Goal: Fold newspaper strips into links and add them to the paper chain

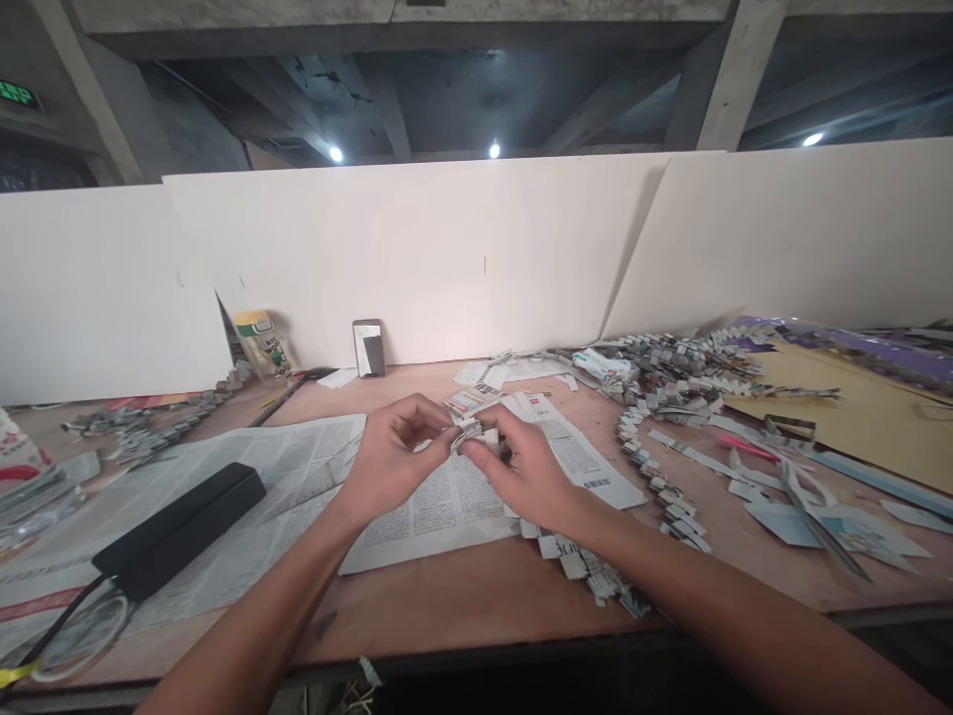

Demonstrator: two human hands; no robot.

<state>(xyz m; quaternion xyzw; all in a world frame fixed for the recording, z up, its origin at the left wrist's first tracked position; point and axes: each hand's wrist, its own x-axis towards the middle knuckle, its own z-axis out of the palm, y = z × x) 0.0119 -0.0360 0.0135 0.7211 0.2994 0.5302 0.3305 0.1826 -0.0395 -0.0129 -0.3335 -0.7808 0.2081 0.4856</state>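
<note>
Folded-paper piece (468, 434) is what I find at the centre of my head-camera feed. Working down in size from the surroundings, I see white boards (402, 258) standing upright along the back, then the brown tabletop (447, 626) in front of them. Newspaper sheets (447, 511) cover its middle and left part, directly below the piece. On the right, a flat yellow sheet (856, 407) lies beside a heap of folded-paper chains (677, 362), one of which trails toward the near edge. Another chain (570, 558) is partly hidden by the right forearm (640, 531); I cannot tell whether it joins the piece. A long black box (183, 526) with a cable at its near end rests on the newspaper at left. I have the left hand (394, 452) pinching the piece's left side between thumb and forefinger, its other fingers curled, and the right hand (532, 467) pinching the right side likewise, the two sets of fingertips close together. Scissors (819, 526) lie among paper scraps at right, blades toward the near right. Smaller yet, a yellow-lidded jar (262, 343) and a phone (370, 350) stand by the boards.
</note>
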